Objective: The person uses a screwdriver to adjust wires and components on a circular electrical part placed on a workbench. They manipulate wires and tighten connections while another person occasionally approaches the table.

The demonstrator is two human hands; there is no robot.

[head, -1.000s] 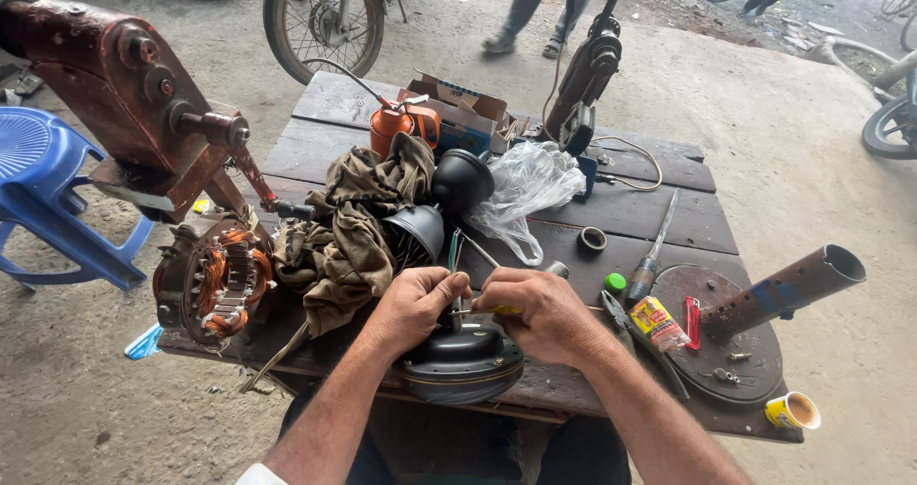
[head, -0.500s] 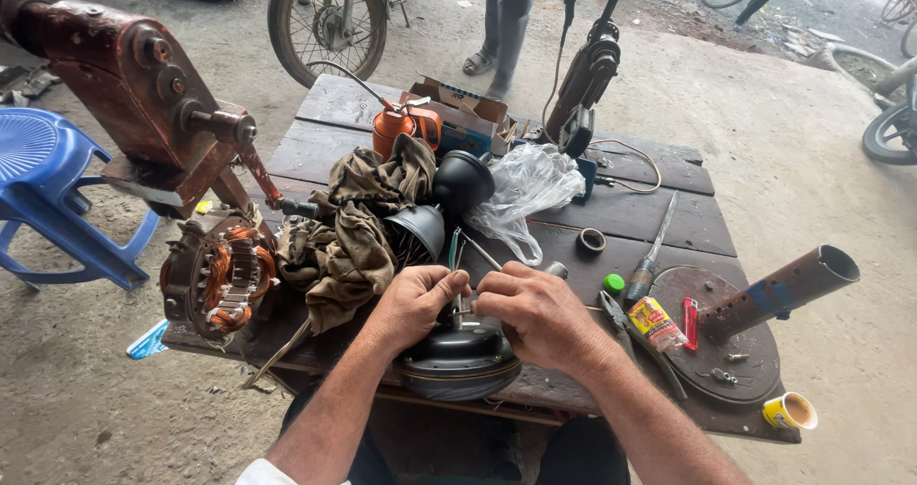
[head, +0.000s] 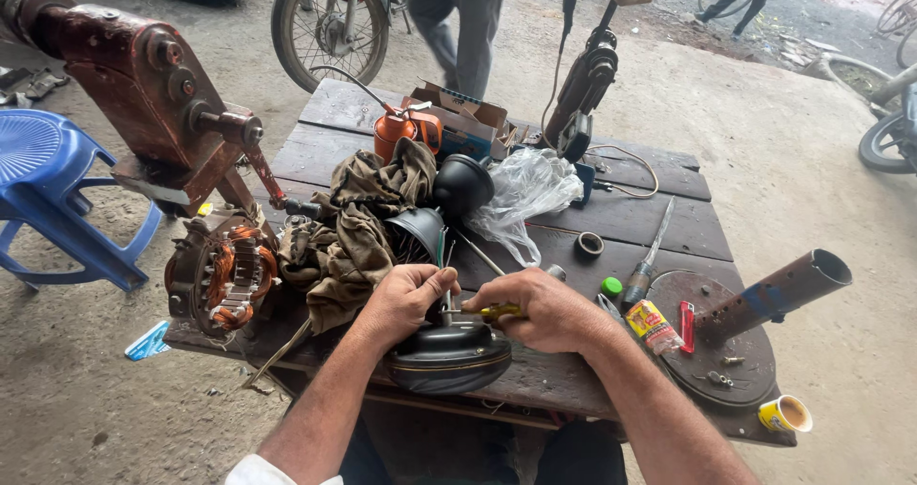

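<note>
A round black motor housing (head: pixel 447 356) sits at the near edge of a dark wooden table (head: pixel 659 222). My left hand (head: pixel 406 299) is closed over the top of it, fingers pinched around a small part at its centre. My right hand (head: pixel 546 308) grips a yellow-handled screwdriver (head: pixel 499 310) lying level, tip pointing toward my left hand. Both hands nearly touch above the housing.
On the table lie a brown rag (head: pixel 358 227), black fan parts (head: pixel 449 198), a clear plastic bag (head: pixel 525 194), an orange oil can (head: pixel 396 131), a glue tube (head: pixel 651 324) and a rusty pipe on a round base (head: pixel 755 303). A copper-wound stator (head: pixel 224 270) and blue stool (head: pixel 57 198) stand left. Motorbikes and people's legs are behind.
My hands stay on the housing with small shifts. A person in the background has walked leftward, closer behind the table.
</note>
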